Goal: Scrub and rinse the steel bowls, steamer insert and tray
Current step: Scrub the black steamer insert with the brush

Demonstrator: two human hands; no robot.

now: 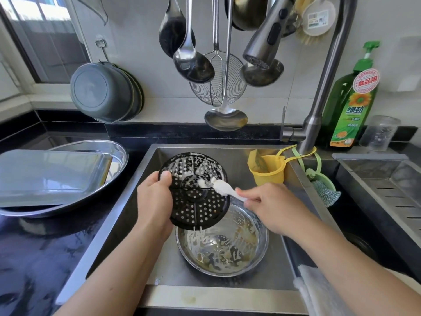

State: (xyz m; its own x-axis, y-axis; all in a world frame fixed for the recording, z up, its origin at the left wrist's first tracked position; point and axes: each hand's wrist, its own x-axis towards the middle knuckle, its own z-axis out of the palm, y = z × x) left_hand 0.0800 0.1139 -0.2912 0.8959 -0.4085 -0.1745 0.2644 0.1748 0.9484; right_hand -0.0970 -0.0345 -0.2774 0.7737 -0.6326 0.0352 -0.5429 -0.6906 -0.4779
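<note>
White tiled wall (pixel 145 53), black countertop (pixel 34 247), daylit window (pixel 43 30)

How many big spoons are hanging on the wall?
4 ladles: a dark one far left, a shiny one beside it, one lowest, one behind the faucet head. More may be hidden.

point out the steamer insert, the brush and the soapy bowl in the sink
steamer insert (pixel 200 206): head view, on its perforated black face below the hub.
brush (pixel 222 187): head view, on the white foamy head against the insert.
soapy bowl (pixel 227 249): head view, on its inner bottom, under the insert.
</note>
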